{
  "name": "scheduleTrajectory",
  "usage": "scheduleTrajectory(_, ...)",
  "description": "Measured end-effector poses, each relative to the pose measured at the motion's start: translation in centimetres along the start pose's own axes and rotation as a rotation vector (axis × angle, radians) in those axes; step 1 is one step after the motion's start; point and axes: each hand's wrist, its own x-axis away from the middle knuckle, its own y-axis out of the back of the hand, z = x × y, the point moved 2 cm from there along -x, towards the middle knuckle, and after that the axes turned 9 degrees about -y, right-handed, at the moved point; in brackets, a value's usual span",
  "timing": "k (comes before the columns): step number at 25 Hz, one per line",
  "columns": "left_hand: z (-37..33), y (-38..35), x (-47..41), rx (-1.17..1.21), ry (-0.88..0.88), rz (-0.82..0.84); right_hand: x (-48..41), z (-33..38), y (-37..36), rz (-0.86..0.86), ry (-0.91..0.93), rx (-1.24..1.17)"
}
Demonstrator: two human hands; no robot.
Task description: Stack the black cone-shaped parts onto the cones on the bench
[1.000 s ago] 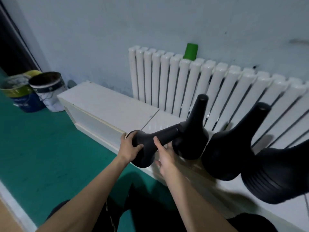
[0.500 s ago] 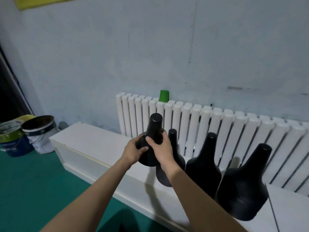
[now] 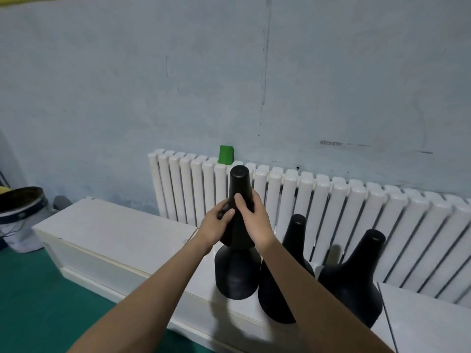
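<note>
Both hands hold one black cone-shaped part upright, narrow end up. My left hand grips its left side and my right hand grips its right side. The part sits over the neck of the leftmost black cone standing on the white bench; that cone's neck is hidden inside it. Two more black cones stand to the right on the bench, partly covered by my right forearm.
A white radiator runs along the wall behind the bench, with a green cup on top. Paint buckets stand on the green floor at the left.
The held part went from lying sideways to upright, then shifted right and down over the leftmost cone. My view rose and pulled back.
</note>
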Motion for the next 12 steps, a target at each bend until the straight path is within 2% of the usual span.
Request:
scheduleTrajectory(5,4.2,-0.4,-2.6,0.037,0.05,-0.007,-3.4,-2.9,-0.6,0.026,-0.16,-0.089)
scheduleTrajectory(12,11.4,-2.3,-4.9,0.094,0.198,-0.007,-6.9,-11.5,-2.0,-0.014,-0.403,-0.086)
